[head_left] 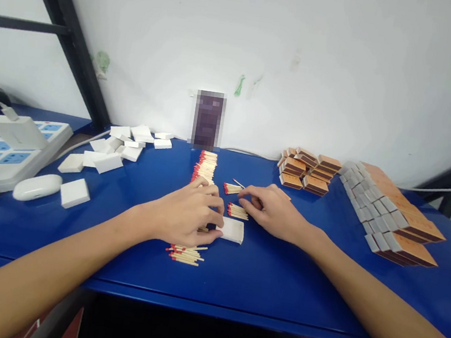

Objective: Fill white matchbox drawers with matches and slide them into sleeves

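Note:
My left hand [190, 211] lies curled on the blue table [277, 277], its thumb and fingers closed on the left end of a small white matchbox tray [232, 230]. Matches poke out beneath it, and a loose bundle of red-tipped matches [186, 253] lies just in front. My right hand [272, 209] rests to the right, fingers bent and pinching a small bundle of matches [237, 211]. Another small bundle [231, 188] lies just behind. A long pile of matches [205, 166] runs toward the wall.
Several white inner trays [115, 148] are scattered at the back left, beside a white power strip [5, 152] and a white earbud case [37, 186]. Stacked orange matchboxes [309, 172] and a long slanted row of boxes [395, 218] fill the right side.

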The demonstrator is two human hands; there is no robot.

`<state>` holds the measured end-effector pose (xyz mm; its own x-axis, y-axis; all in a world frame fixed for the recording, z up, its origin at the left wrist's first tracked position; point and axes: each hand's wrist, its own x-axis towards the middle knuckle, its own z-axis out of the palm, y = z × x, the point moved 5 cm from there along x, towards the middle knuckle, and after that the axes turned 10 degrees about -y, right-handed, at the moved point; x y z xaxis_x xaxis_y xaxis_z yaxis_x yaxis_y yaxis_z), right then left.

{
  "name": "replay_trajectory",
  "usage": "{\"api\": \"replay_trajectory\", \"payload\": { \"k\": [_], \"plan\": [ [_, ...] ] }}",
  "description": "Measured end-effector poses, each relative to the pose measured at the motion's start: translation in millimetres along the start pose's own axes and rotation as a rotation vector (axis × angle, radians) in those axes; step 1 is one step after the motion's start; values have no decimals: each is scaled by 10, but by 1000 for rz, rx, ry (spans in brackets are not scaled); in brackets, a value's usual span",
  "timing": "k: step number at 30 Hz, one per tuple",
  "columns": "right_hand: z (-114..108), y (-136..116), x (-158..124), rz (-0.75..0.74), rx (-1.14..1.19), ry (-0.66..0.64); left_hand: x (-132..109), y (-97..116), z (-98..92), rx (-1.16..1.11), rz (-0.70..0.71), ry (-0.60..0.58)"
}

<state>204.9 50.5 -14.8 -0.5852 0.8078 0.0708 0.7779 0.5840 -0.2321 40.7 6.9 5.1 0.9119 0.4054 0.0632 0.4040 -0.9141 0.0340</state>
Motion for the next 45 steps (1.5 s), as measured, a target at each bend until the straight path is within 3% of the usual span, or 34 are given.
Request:
{"api": "replay_trajectory", "payload": {
  "k": [10,31,37,45],
  "plan": [
    [64,32,43,-1,-143,25,0,11,-13,31,15,24],
    [42,-1,51,-20,-60,47,-2,10,-8,41,13,30],
    [25,65,64,16,-35,105,-4,10,-4,42,10,35],
    [60,83,102,25,-82,39,-3,9,-5,33,5,22]
  ]
}}
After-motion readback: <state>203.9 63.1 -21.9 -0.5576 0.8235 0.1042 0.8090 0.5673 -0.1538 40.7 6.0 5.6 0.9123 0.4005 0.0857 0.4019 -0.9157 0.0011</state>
